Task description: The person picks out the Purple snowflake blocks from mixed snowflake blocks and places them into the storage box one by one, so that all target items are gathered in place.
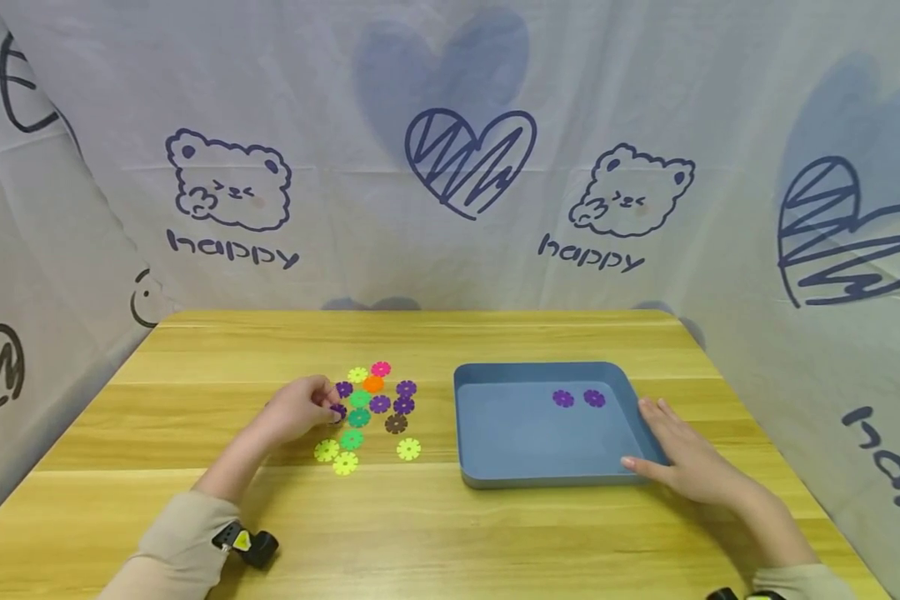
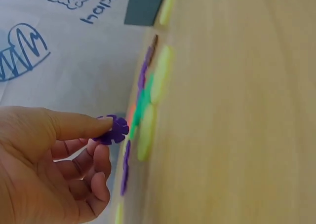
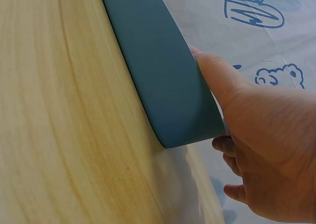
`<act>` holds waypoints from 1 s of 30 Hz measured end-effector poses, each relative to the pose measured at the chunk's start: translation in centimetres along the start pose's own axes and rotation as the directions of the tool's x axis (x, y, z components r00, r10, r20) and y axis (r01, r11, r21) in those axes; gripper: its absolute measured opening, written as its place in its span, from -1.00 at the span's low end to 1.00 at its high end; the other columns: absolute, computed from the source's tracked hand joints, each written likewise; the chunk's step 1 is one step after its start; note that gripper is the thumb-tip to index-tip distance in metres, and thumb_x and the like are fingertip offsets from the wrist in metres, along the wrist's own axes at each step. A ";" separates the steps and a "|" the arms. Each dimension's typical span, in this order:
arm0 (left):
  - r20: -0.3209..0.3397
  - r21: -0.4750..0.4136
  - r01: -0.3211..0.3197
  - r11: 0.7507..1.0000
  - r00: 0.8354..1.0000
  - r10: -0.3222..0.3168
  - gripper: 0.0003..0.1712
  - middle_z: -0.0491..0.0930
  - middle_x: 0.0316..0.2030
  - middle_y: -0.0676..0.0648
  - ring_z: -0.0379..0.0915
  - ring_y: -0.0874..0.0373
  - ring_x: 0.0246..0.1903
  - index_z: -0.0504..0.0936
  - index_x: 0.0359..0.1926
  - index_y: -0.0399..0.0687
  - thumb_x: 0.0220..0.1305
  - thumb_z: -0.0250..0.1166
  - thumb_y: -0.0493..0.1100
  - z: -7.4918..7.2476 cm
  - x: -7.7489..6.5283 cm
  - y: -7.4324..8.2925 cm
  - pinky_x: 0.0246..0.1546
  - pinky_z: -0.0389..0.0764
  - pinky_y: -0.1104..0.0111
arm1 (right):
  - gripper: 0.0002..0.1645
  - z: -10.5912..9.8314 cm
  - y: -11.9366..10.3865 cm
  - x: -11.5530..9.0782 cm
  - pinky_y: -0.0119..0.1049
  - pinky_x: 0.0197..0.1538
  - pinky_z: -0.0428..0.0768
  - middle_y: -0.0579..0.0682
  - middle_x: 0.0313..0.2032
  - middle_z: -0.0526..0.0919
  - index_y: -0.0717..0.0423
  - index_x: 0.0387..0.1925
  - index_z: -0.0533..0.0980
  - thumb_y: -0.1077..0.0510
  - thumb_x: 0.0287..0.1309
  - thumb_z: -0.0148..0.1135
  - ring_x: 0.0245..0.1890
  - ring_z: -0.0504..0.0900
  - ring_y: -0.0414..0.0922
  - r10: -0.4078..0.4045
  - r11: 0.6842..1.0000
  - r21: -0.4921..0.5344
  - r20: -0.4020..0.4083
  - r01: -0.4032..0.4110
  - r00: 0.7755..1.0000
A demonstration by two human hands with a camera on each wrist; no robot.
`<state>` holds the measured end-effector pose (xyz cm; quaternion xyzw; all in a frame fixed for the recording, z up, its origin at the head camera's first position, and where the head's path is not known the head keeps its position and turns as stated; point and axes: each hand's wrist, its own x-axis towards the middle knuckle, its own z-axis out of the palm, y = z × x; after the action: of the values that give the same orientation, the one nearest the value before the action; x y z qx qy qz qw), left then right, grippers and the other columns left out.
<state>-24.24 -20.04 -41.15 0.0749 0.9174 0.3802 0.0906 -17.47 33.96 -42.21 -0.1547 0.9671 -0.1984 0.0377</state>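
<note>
In the head view, my left hand (image 1: pixel 300 410) is at the left edge of a loose group of colored flower-shaped discs. Its thumb and forefinger pinch a purple flower-shaped disc (image 2: pixel 117 129), seen edge-notched in the left wrist view. Another purple disc (image 1: pixel 343 389) lies just beyond these fingertips. At the right, my right hand (image 1: pixel 690 454) holds the blue-grey tray (image 1: pixel 547 482) by its near right corner, thumb over the rim and fingers along the outside of the right wall. Two purple discs (image 1: pixel 563 398) lie apart on the tray's floor.
Yellow discs (image 1: pixel 408 449), green discs (image 1: pixel 359 418), an orange disc (image 1: pixel 373 384), a pink disc (image 1: pixel 381 368) and a brown disc (image 1: pixel 396 424) lie left of the tray on the wooden table (image 1: pixel 390 533). A printed white cloth (image 1: pixel 345 208) hangs behind and beside the table.
</note>
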 end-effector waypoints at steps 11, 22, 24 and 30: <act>-0.011 -0.081 -0.095 0.992 0.996 0.094 -0.82 0.53 -0.34 -0.07 0.43 0.12 -0.31 0.56 -0.20 -0.20 0.20 0.34 -0.25 1.3 1.7 4.7 -0.29 0.49 0.37 | 0.19 -0.1 -0.1 0.0 0.43 0.33 -0.01 0.41 0.47 -0.04 0.38 0.47 -0.10 -0.26 0.19 0.23 0.47 -0.14 0.40 -0.002 1.000 -0.001 0.000 0.002 1.000; 0.064 -0.122 -0.205 0.971 0.975 0.214 -0.87 0.56 -0.34 -0.04 0.50 0.15 -0.32 0.60 -0.21 -0.11 0.22 0.33 -0.22 3.9 4.0 10.8 -0.32 0.55 0.31 | 0.20 0.0 -0.2 0.1 0.42 0.34 -0.01 0.40 0.47 -0.04 0.37 0.48 -0.10 -0.28 0.17 0.23 0.47 -0.14 0.39 0.008 1.000 -0.001 -0.002 -0.008 1.000; 0.076 -0.125 -0.229 0.965 0.968 0.239 -0.88 0.57 -0.35 -0.04 0.50 0.16 -0.34 0.60 -0.21 -0.12 0.23 0.32 -0.23 4.5 4.5 11.7 -0.36 0.50 0.36 | 0.20 -0.1 -0.2 0.1 0.41 0.34 -0.01 0.40 0.47 -0.04 0.37 0.48 -0.10 -0.29 0.17 0.22 0.47 -0.13 0.39 0.013 1.000 -0.008 -0.001 -0.013 1.000; 0.084 -0.153 -0.252 0.956 0.960 0.266 -0.88 0.56 -0.39 -0.03 0.45 0.18 -0.37 0.63 -0.23 -0.13 0.20 0.36 -0.23 6.9 6.3 14.2 -0.39 0.44 0.44 | 0.20 0.0 -0.1 0.1 0.41 0.34 -0.01 0.41 0.46 -0.03 0.37 0.47 -0.09 -0.30 0.17 0.22 0.47 -0.12 0.39 0.010 1.000 -0.018 -0.003 -0.010 1.000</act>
<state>-27.83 -4.12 -36.50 0.2077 0.8647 0.4480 0.0924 -17.56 33.84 -42.18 -0.1497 0.9697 -0.1899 0.0358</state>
